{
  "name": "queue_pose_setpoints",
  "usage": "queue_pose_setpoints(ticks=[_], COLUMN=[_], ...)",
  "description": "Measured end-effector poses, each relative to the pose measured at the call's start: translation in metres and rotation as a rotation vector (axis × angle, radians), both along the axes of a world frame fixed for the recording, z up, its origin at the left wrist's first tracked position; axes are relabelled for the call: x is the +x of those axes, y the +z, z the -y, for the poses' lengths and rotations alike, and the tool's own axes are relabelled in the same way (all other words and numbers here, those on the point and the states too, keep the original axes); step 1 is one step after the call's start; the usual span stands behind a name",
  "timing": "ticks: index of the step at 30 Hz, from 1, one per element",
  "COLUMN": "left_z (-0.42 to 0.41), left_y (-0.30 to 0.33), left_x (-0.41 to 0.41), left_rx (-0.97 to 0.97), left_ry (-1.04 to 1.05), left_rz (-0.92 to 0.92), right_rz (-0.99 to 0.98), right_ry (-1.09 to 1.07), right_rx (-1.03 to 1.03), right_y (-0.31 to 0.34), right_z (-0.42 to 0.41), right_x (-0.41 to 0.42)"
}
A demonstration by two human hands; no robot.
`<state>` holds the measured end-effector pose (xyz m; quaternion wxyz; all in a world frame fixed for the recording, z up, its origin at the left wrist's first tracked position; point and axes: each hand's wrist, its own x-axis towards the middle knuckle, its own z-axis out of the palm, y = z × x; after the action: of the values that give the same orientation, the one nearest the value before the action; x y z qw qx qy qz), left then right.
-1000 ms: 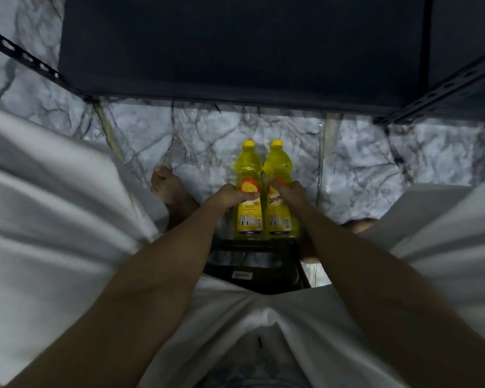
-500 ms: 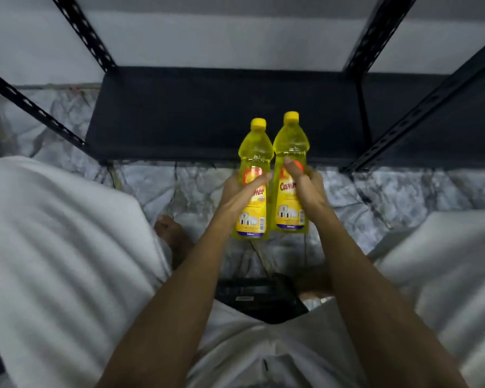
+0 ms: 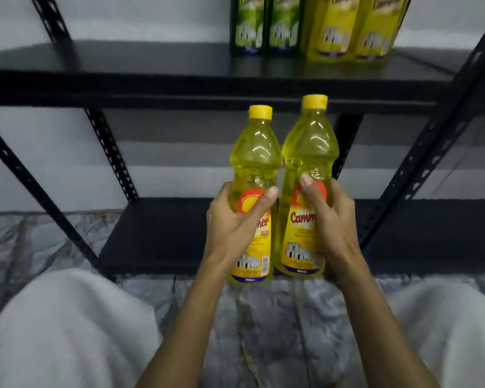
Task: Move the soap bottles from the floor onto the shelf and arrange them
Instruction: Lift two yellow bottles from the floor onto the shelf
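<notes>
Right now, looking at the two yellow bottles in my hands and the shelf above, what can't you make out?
- Head view: left bottle's brand name, partly covered by the left hand.
- Right bottle's name, cut short by the right hand.
- Upper-shelf bottles: tops cropped by the frame edge, labels blurred.
- Small label print: too small.

Bare forearms, left hand [image 3: 235,219] and right hand [image 3: 329,219] ringless, knees draped in pale white cloth [image 3: 73,326]

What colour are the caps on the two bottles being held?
Yellow, matching the clear yellow plastic soap bottles; the head view shows both screw caps plainly.
</notes>
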<state>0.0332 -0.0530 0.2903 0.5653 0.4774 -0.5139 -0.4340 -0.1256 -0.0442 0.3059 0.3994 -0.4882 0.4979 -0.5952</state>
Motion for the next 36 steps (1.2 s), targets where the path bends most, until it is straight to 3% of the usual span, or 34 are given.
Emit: queue_pose_setpoints(ticks=[9,16,21,36], left_z=[0.04,0.097,0.14,0.249], left_y=[0.157,0.231,0.241,0.225], left_x=[0.001,0.005,-0.003,-0.006], left_rx=[-0.421,-0.62,-0.603,-0.542], left_ry=[0.1,0.203,0.248,0.23], left_rz=[0.021,0.142,0.149,0.194], right_rz=[-0.079,-0.21,-0.238,-0.353], right_ry=[0.033,-0.069,-0.129,-0.249], right_rx=[-0.434,-0.609,-0.618,-0.515], right_y=[0.15,0.22,0.238,0.202], right_z=[0.044,0.101,0.14,0.244], right_x=[0.002,-0.007,0.003,0.005])
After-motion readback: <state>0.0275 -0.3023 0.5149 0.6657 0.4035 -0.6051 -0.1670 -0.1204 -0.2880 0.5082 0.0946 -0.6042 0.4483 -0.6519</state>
